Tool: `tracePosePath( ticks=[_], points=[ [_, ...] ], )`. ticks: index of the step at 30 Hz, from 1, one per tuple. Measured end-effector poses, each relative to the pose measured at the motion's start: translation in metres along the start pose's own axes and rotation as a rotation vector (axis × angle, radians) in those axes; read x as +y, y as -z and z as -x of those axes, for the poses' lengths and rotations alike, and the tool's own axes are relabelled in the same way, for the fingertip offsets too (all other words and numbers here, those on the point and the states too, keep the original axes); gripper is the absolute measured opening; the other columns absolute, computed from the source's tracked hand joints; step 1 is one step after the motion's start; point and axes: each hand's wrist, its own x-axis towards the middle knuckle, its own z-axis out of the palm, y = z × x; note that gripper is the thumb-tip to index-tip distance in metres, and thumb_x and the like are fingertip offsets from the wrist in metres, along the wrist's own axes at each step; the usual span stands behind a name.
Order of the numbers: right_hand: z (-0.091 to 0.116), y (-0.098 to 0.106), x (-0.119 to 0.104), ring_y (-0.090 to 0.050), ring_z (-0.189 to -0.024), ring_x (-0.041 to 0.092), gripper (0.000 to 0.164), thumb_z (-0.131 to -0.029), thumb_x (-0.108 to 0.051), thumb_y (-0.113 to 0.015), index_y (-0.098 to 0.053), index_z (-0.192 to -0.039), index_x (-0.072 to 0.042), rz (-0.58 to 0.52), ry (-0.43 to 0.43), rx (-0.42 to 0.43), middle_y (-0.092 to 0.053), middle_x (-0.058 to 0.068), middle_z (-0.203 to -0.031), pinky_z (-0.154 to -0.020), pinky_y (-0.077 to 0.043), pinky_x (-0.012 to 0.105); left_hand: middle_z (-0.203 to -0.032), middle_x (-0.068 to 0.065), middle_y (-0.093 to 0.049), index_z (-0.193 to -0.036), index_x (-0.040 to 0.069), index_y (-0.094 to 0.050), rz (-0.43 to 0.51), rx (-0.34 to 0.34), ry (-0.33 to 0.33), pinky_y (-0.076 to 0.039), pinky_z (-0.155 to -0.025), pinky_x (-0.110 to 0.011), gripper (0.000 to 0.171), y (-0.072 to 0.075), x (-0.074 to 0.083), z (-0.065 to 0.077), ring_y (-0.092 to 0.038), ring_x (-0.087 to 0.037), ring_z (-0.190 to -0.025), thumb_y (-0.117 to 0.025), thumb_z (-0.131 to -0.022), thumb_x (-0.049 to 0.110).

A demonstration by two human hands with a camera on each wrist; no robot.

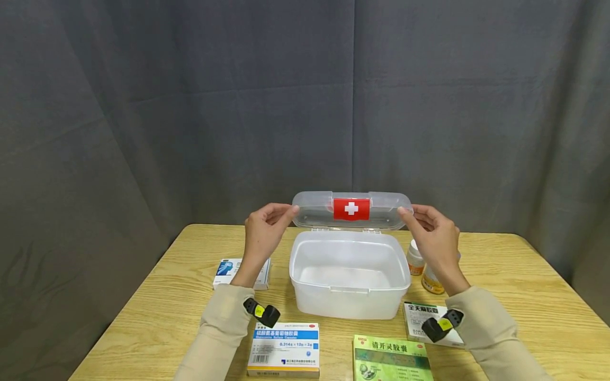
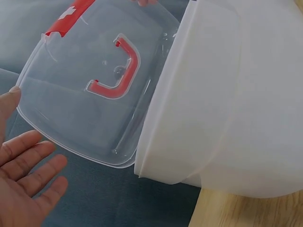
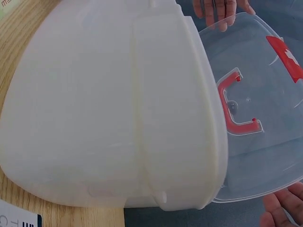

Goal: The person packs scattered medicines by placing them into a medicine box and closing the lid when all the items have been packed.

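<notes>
A translucent white medicine box (image 1: 348, 304) stands on the table with its inside bare. Its clear hinged lid (image 1: 312, 212) is raised at the back, and a red latch (image 1: 351, 209) with a white cross sits on its upper edge. My left hand (image 1: 265, 235) holds the lid's left corner, thumb on the rim and fingers beyond the edge. At the opposite corner, my right hand (image 1: 436, 238) holds the rim likewise; only its fingers (image 3: 284, 203) show in the right wrist view. A red handle (image 2: 124, 73) is set in the lid's top.
Left of the box lies a white-and-blue medicine carton (image 1: 224, 271). A blue-and-white carton (image 1: 284, 349), a green carton (image 1: 392, 360) and a white carton (image 1: 416, 317) lie nearer me. Two pill bottles, one white-capped (image 1: 415, 259) and one amber (image 1: 431, 283), stand at the right, partly hidden.
</notes>
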Motion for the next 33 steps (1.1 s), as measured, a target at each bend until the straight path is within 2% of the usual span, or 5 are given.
tracePosePath(
  ticks=[4,7,14,24,33],
  points=[
    [0.000,-0.001,0.001,-0.063,-0.100,0.021,0.053,-0.090,-0.047,-0.065,-0.066,-0.118,-0.003,-0.005,-0.004,0.010,-0.068,0.011,-0.112,-0.079,-0.045,0.013,-0.116,-0.010,-0.067,-0.118,0.004,-0.066,0.074,-0.063,0.042,-0.051,-0.091,-0.032,0.039,0.000,-0.002,-0.001,-0.063,-0.021,-0.108,-0.070,-0.091,0.031],
    [0.001,-0.001,0.001,-0.062,-0.101,0.021,0.053,-0.091,-0.047,-0.065,-0.065,-0.119,-0.003,-0.005,-0.008,0.015,-0.068,0.011,-0.112,-0.079,-0.045,0.013,-0.134,-0.015,-0.056,-0.135,0.003,-0.053,0.121,-0.183,0.113,-0.045,-0.100,-0.038,0.048,0.002,0.004,0.000,-0.053,-0.026,-0.123,-0.063,-0.096,0.030],
    [0.002,-0.003,0.003,-0.062,-0.099,0.016,0.050,-0.091,-0.044,-0.066,-0.065,-0.119,-0.003,-0.020,-0.004,0.037,-0.068,0.011,-0.112,-0.080,-0.045,0.013,-0.153,-0.020,-0.028,-0.151,0.006,-0.027,0.298,-0.429,0.186,-0.031,-0.105,-0.059,0.056,-0.005,-0.029,-0.006,-0.030,-0.039,-0.138,-0.037,-0.105,0.035],
    [0.006,-0.007,0.010,-0.058,-0.094,0.001,0.045,-0.094,-0.036,-0.064,-0.062,-0.125,-0.004,-0.119,0.011,0.030,-0.066,0.009,-0.114,-0.082,-0.045,0.013,-0.151,-0.024,-0.030,-0.149,0.002,-0.030,0.365,-0.434,0.186,-0.033,-0.103,-0.061,0.049,-0.008,-0.034,-0.004,-0.032,-0.044,-0.136,-0.030,-0.108,0.029],
    [0.006,-0.008,0.023,-0.048,-0.123,0.026,0.051,-0.105,-0.034,-0.043,-0.045,-0.138,0.004,-0.338,-0.008,-0.168,-0.051,0.010,-0.130,-0.088,-0.049,0.021,-0.150,-0.022,-0.032,-0.148,0.003,-0.033,0.361,-0.415,0.193,-0.033,-0.103,-0.061,0.049,-0.010,-0.035,-0.005,-0.034,-0.043,-0.135,-0.032,-0.108,0.030]
  ],
)
